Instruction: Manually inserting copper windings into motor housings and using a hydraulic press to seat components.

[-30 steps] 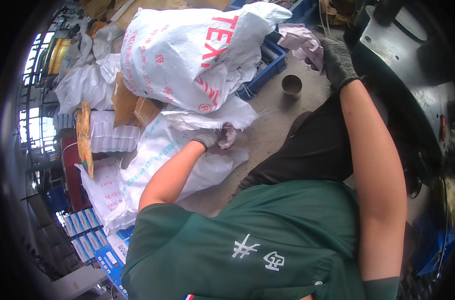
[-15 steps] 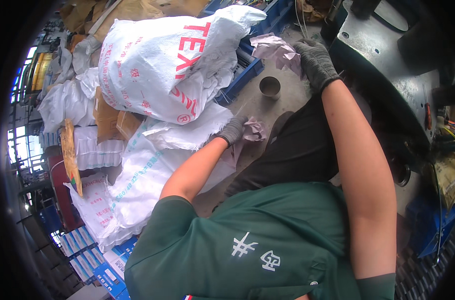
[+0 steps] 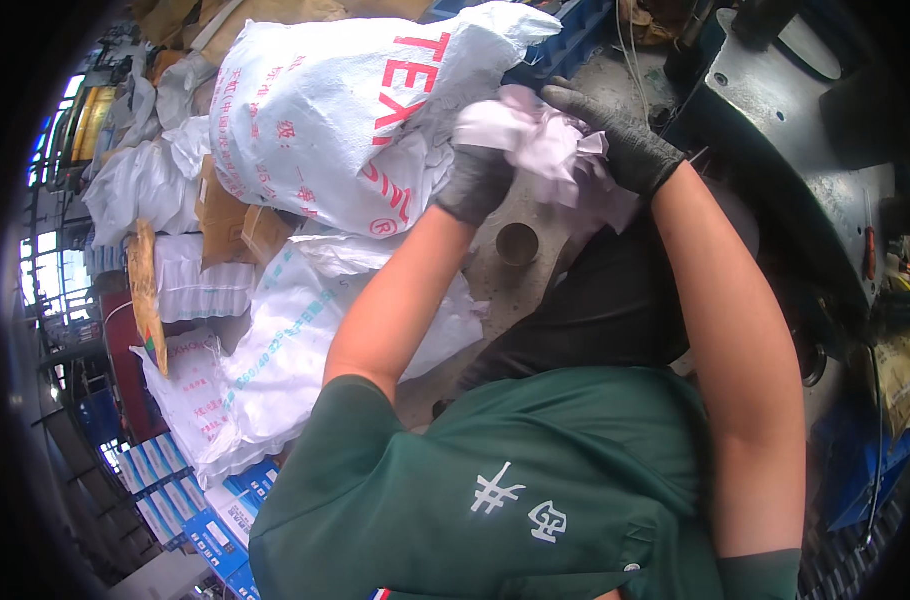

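Both my hands wear dark grey gloves and meet at a bundle of crumpled pinkish paper (image 3: 545, 150). My left hand (image 3: 478, 183) is closed on the left side of the bundle, its fingertips hidden behind the paper. From the right, my right hand (image 3: 625, 140) grips the other side, with its fingers bent over the top edge. Part of the paper hangs down below toward my dark trouser leg. Just beneath the bundle, a short metal cylinder (image 3: 517, 244) with a dark round opening stands on the grey floor.
A full white woven sack (image 3: 315, 110) with red print bulges at the left, above a flattened white sack (image 3: 285, 345). Blue crates (image 3: 565, 45) stand at the back. A dark metal machine table (image 3: 775, 140) curves along the right. Small blue-and-white boxes (image 3: 170, 490) lie lower left.
My left hand has moved up and away from me with its paper, bringing it against the paper in my right hand. The two crumpled pieces, apart before, now form one bundle.
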A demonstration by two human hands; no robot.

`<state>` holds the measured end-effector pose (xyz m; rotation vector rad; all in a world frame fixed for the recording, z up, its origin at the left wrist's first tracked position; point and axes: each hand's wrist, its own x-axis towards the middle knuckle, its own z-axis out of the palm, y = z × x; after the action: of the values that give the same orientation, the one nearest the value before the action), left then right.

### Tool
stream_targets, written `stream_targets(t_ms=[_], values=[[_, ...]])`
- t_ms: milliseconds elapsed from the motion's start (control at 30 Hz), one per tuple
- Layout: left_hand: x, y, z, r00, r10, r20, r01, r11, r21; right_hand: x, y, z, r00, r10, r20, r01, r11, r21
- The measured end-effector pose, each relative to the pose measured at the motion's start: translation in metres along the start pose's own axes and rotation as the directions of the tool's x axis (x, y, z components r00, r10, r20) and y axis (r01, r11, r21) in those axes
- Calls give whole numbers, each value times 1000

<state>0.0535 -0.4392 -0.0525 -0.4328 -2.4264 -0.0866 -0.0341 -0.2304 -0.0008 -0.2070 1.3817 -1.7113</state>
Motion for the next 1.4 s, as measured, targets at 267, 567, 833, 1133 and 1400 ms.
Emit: stream_targets(t_ms=[267,567,833,1133,1400], values=[[-7,54,7,998,44,35,-31,956,-292,29,38,-54,969,-237,-76,158,820,-550],[-302,32,16,435,-582,687,642,735,217,35,13,-53,823,-294,-487,137,933,-333],[-338,-24,48,613,-466,638,500,854,144,47,28,-68,641,-750,-164,266,418,-868],[-292,-57,52,420,-340,842,610,792,16,21,12,-73,736,-673,-72,119,233,-965],[-293,-106,-32,222,-227,948,711,704,2,17,2,-43,659,-727,194,352,70,-933]])
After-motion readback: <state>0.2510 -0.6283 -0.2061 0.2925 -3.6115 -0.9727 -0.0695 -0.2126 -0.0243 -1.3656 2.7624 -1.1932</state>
